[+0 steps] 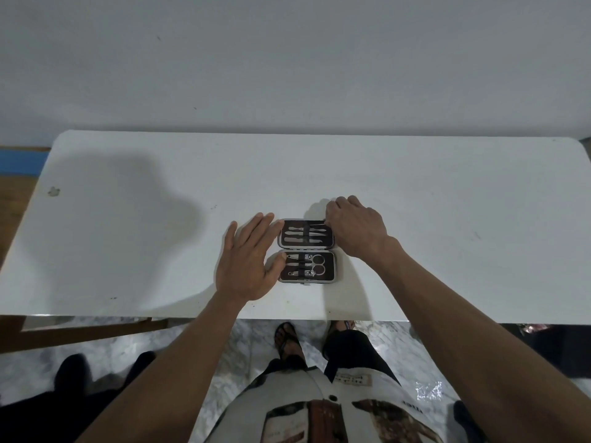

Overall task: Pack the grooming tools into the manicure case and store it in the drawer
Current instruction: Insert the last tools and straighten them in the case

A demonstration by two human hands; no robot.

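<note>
At the bottom of the frame I see my patterned shirt (pixel 323 407) and sandalled feet (pixel 287 342) on the marbled floor (pixel 198 343). Just above, at centre frame on the white table (pixel 128 251), the manicure case (pixel 307 250) lies open flat, with clippers and scissors (pixel 316 266) strapped in the near half and slim tools (pixel 305 235) in the far half. My left hand (pixel 248 260) rests beside its left edge, fingers straight and spread. My right hand (pixel 355 228) curls over the far right corner; I cannot tell what it pinches. A pale wall (pixel 287 59) fills the top.
</note>
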